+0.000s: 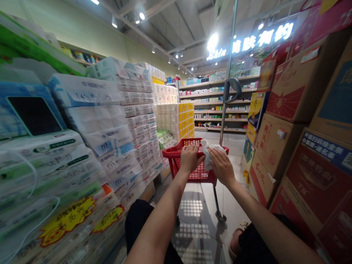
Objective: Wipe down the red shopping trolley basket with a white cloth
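Observation:
In front of me stands a red shopping cart (202,176) with a perforated basket, on thin metal legs with wheels. My left hand (189,158) is wrapped over the left part of its near rim. A crumpled white cloth or tissue (206,161) lies over the rim farther right. Pressed flat on it is my right hand (220,163), its fingers stretched out together and holding the cloth against the cart. The rim under the cloth is hidden.
Stacked tissue packs (107,128) line the left side, with a phone (34,115) leaning on them and a white cable nearby. Cardboard boxes (286,143) pile up on the right. A metal pole (228,73) rises beyond the cart, before stocked shelves (214,106).

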### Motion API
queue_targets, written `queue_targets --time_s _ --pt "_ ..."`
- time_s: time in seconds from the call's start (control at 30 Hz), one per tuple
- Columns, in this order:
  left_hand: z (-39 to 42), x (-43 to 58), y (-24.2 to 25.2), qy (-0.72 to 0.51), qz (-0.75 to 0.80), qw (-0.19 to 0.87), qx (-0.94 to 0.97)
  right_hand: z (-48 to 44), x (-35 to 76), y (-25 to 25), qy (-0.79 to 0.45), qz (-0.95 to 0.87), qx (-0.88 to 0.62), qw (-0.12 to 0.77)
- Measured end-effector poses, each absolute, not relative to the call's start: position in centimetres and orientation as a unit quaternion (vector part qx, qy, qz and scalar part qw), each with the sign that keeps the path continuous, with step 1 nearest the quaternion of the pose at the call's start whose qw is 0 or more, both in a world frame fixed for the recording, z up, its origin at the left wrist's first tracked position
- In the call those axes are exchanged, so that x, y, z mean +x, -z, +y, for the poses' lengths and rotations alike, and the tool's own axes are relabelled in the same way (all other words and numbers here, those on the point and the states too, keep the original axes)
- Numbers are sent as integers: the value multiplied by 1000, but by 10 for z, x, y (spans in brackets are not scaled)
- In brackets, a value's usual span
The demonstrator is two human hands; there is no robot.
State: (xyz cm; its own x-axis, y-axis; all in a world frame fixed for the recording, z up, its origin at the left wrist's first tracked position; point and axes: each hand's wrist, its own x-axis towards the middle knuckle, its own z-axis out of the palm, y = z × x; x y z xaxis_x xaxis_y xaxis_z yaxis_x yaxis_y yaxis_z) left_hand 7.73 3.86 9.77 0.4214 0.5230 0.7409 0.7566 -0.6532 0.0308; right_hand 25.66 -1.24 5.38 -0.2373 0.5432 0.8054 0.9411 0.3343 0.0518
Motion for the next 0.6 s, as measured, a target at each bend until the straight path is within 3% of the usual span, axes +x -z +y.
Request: queue_targets --time_s 0.33,0.6 --pt "36 81 -94 364 -389 156 -832 30 238 -118 137 -728 -649 174" --pt "35 91 -90 371 -386 166 -828 22 294 -113 156 -727 -646 173"
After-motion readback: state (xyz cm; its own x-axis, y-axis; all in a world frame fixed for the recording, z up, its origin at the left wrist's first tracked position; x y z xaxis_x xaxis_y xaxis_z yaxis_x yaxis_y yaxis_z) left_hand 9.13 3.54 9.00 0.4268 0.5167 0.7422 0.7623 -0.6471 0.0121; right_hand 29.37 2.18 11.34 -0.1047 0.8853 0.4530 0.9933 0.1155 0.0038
